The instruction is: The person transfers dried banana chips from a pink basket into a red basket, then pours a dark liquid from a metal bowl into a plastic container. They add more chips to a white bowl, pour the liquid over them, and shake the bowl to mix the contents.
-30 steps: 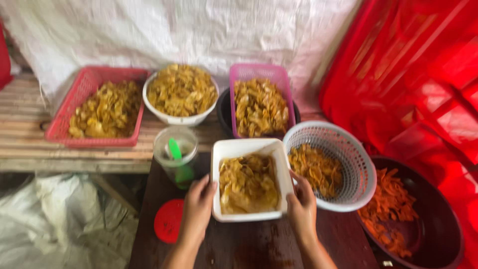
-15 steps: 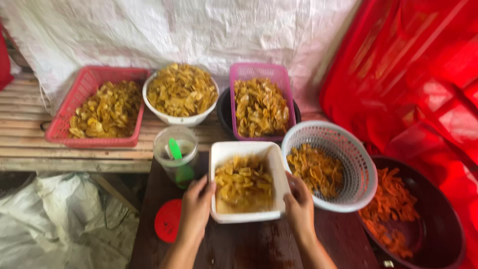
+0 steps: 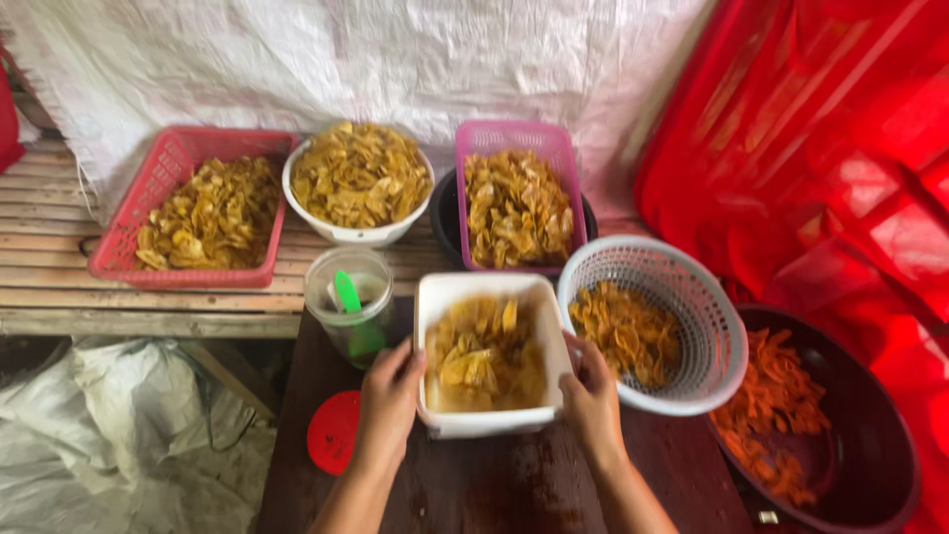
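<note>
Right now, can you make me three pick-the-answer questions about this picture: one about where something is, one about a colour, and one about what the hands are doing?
1. Where is the clear jar?
A. left of the white tub
B. inside the dark pan
C. on the red lid

2. What colour is the round basket?
A. pink
B. white
C. green

3. What are the hands doing?
A. resting flat on the table
B. holding the white tub by its sides
C. lifting the jar

Answers: 1 A, the jar stands just left of the tub. 2 B, its mesh is white. 3 B, the left hand and right hand grip opposite sides.
</note>
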